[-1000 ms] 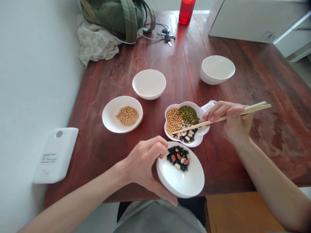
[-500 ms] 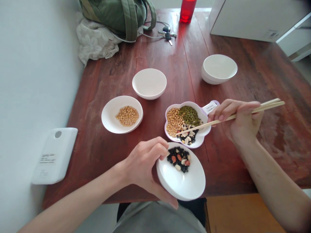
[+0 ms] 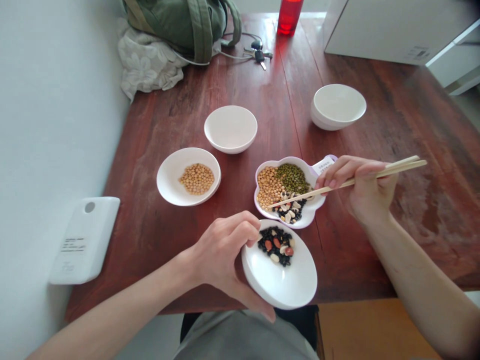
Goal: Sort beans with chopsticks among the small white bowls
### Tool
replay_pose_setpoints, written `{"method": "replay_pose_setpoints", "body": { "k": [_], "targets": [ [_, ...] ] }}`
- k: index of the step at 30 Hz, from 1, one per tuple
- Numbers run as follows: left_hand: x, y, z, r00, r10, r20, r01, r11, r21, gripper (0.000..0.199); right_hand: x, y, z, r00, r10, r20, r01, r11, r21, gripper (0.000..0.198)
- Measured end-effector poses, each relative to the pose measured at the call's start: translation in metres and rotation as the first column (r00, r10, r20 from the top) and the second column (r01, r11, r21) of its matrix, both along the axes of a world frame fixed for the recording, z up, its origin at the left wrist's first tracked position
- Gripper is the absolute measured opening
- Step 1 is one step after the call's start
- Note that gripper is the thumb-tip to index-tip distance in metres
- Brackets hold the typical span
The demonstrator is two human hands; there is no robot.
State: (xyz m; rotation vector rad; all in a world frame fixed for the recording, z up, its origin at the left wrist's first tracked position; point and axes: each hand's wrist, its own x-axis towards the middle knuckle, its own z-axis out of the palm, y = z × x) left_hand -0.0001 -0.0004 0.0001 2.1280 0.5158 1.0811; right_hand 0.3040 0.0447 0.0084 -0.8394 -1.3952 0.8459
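- We see the left hand (image 3: pixel 221 255) holding a white bowl (image 3: pixel 285 285) at the near edge of the desk (image 3: pixel 262 100); its fingers are closed on the rim, thumb on top and the other fingers under the bowl. In this bowl lies a small heap of black beans with some red and white ones (image 3: pixel 276 245).
- The right hand (image 3: pixel 362 187) has its fingers closed on a pair of chopsticks (image 3: pixel 348 183). The tips reach into the flower-shaped dish (image 3: pixel 287 192), above the mixed beans in its near part.
- This dish stands just behind the held bowl. It carries yellow beans on the left, green beans at the back, and a black and white mix in front.
- Around them stand a bowl with yellow beans (image 3: pixel 188 176) on the left, an empty bowl (image 3: pixel 230 128) behind it, and two stacked bowls (image 3: pixel 338 106) further to the right.
- At the far end we see a green bag (image 3: pixel 183 22) on a flowered cloth (image 3: pixel 144 62), keys (image 3: pixel 258 54), a red bottle (image 3: pixel 288 16) cut off by the top edge, and a white box (image 3: pixel 390 30).
- A white device (image 3: pixel 84 240) lies at the left edge of the desk.
- A label (image 3: pixel 324 166) sticks out from behind the dish, partly covered by the right hand. Its writing, and the labels on the device and box, are too small to read.
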Motion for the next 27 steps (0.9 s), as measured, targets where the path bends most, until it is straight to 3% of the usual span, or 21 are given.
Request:
{"method": "replay_pose_setpoints", "body": {
  "k": [7, 23, 27],
  "targets": [
    [0.0003, 0.0000, -0.0004, 1.000, 0.008, -0.001, -0.008, 1.000, 0.007, 0.091, 0.0037, 0.0023, 0.0012, 0.996, -0.078, -0.038, 0.079, 0.997, 0.013, 0.074],
    [0.0005, 0.0002, -0.0002, 1.000, 0.002, 0.005, -0.002, 1.000, -0.002, 0.093, 0.0029, -0.0014, 0.0053, 0.999, -0.012, 0.032, 0.012, 1.000, -0.002, 0.072],
    [0.0005, 0.0000, -0.0004, 1.000, 0.009, 0.001, -0.009, 1.000, 0.001, 0.092, 0.0026, -0.0005, 0.0070, 0.998, -0.056, 0.000, 0.056, 0.998, 0.028, 0.073]
  ]
}}
